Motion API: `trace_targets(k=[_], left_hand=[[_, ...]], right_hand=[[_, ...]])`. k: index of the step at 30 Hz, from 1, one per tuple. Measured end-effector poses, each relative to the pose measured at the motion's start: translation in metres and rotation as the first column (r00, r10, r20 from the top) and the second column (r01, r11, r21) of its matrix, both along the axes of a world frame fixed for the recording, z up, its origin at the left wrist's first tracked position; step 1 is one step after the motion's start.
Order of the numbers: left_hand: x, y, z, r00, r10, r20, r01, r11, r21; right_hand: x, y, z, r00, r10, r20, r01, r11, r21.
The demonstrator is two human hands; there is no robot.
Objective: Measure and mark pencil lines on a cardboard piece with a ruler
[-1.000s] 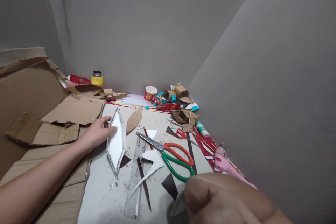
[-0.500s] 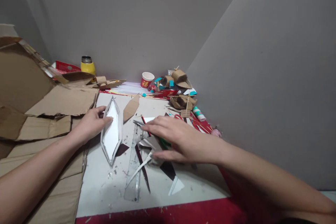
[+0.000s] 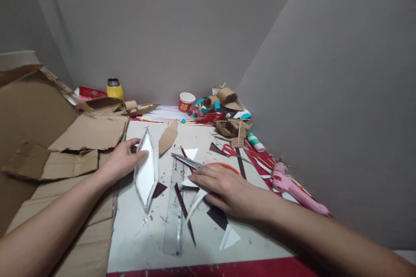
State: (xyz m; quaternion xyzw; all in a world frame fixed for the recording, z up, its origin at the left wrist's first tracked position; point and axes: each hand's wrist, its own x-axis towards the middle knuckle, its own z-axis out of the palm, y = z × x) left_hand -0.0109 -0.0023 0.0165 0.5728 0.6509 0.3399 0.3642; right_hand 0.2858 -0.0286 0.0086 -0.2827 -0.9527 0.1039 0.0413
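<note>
My left hand grips the left edge of a long white boat-shaped tray, pointed at both ends, with its thumb over the rim. To its right, my right hand is curled low over paper scraps, with a curved white paper strip pinched at the thumb and fingers. Large scissors with orange handles lie partly beneath that hand, blades pointing left. A clear ruler lies between the hands, a dark strip beside it. A dark scrap and a white scrap lie near my right wrist.
Cardboard sheets cover the left side. Behind are a yellow bottle, a paper cup and cardboard models. Small red scissors and a pink glue gun lie on the right. A cardboard cutout lies beyond the tray.
My right hand has closed on the white strip and drawn it to the right across the ruler. The view has shifted, bringing the glue gun into sight. My left hand keeps its hold.
</note>
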Motion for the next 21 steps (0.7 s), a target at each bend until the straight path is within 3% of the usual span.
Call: trace_targets(k=[13, 17, 21], left_hand=[[-0.002, -0.002, -0.008, 0.989, -0.147, -0.024, 0.148, 0.988, 0.044], [-0.003, -0.001, -0.01, 0.991, -0.131, -0.041, 0.133, 0.99, 0.047], [-0.003, 0.0, -0.013, 0.994, -0.101, -0.031, 0.102, 0.993, 0.052]], right_hand=[[0.002, -0.011, 0.002, 0.969, 0.174, -0.174, -0.168, 0.985, 0.05], [0.006, -0.009, -0.002, 0.959, 0.137, -0.248, -0.109, 0.986, 0.123], [0.011, 0.002, -0.002, 0.916, 0.023, -0.4, 0.047, 0.985, 0.164]])
